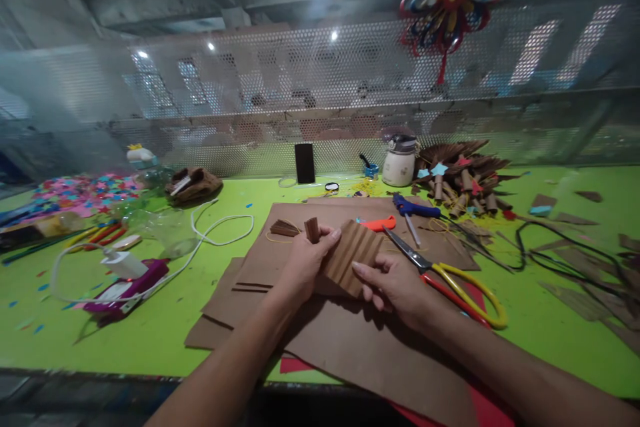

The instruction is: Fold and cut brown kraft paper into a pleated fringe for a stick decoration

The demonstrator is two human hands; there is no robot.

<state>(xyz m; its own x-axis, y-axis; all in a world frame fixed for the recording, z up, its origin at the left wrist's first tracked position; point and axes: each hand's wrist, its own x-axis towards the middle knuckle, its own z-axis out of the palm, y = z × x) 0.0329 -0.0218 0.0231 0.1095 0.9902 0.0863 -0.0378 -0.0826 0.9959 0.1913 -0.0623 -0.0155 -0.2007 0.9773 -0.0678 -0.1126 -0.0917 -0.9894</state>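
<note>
A brown sheet of paper folded into accordion pleats (353, 255) is held just above a stack of brown paper sheets (345, 340) on the green table. My left hand (306, 260) pinches its upper left end, fingers closed over the pleats. My right hand (395, 285) grips its lower right edge with thumb and fingers closed. Two small folded brown pieces (295, 228) lie just behind my left hand.
Yellow-and-red handled scissors (450, 280) lie right of my right hand. Behind are an orange cutter (379, 223), a blue glue gun (413, 210), a white jar (399, 161), a pile of brown paper fans (463, 177). At left are a white cable (220, 227) and charger (125, 263).
</note>
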